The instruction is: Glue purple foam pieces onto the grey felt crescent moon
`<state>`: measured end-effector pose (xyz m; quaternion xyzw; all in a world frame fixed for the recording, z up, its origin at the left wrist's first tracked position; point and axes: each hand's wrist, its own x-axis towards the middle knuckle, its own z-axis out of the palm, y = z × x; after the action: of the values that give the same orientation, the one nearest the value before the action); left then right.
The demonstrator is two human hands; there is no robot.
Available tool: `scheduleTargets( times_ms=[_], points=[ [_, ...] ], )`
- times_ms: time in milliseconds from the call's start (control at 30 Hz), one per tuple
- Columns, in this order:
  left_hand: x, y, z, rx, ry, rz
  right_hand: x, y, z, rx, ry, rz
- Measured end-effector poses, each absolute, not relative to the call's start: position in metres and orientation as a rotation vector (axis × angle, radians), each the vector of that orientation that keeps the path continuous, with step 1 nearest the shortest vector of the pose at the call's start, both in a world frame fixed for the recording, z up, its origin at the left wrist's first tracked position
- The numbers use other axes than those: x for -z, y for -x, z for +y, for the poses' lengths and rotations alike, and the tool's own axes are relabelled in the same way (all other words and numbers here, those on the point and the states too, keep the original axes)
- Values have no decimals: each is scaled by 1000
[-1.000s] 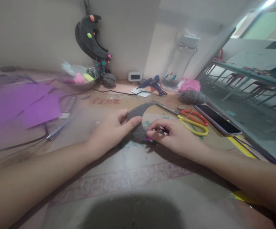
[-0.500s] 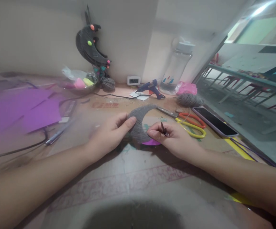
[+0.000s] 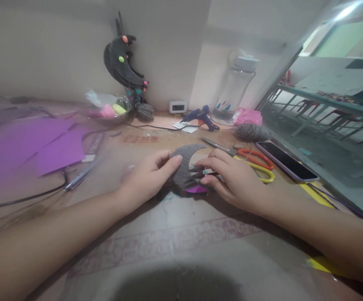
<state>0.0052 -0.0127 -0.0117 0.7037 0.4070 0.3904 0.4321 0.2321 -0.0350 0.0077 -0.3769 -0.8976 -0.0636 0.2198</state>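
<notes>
My left hand (image 3: pixel 161 169) pinches the outer curve of a grey yarn-wrapped crescent (image 3: pixel 184 167), its thumb lying on the front face. Bare purple (image 3: pixel 196 190) shows at the crescent's lower tip, where the wrapping stops. At the inner curve, my right hand (image 3: pixel 227 173) has its fingers bent around a small dark object with a pale bit (image 3: pixel 209 172); its kind is too blurred to tell. Just behind that hand lie scissors (image 3: pixel 256 159) with orange and yellow handles, blades pointing left.
A blue glue gun (image 3: pixel 200 117), a small digital clock (image 3: pixel 178 107), a clear bottle (image 3: pixel 234 92) and a grey yarn ball (image 3: pixel 252 131) stand toward the wall. A phone (image 3: pixel 287 161) lies right. Purple sheets (image 3: pixel 60 146) and a pen (image 3: pixel 81 175) lie left. A dark crescent decoration (image 3: pixel 121 60) hangs behind.
My right hand's fingers have loosened from a tight pinch at the crescent's lower tip and spread around the small dark object. The left hand keeps its grip; the view has shifted slightly.
</notes>
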Motion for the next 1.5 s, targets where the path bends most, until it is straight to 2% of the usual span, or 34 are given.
scheduleTargets(
  times_ms=[300,700,933,1100,1500],
  points=[
    [12,-5,-13,-955,-1778,1033,2,-230,-33,405,981,-2510],
    [14,-5,-14,-953,-1714,1007,2,-233,-31,323,988,-2512],
    [11,-6,-14,-976,-1698,984,-4,-232,-35,-61,1111,-2299],
    [10,-5,-14,-982,-1706,980,-3,-231,-36,-173,1185,-2247],
    [7,-7,-16,-977,-1687,967,-2,-233,-29,176,1096,-2409]
  ],
)
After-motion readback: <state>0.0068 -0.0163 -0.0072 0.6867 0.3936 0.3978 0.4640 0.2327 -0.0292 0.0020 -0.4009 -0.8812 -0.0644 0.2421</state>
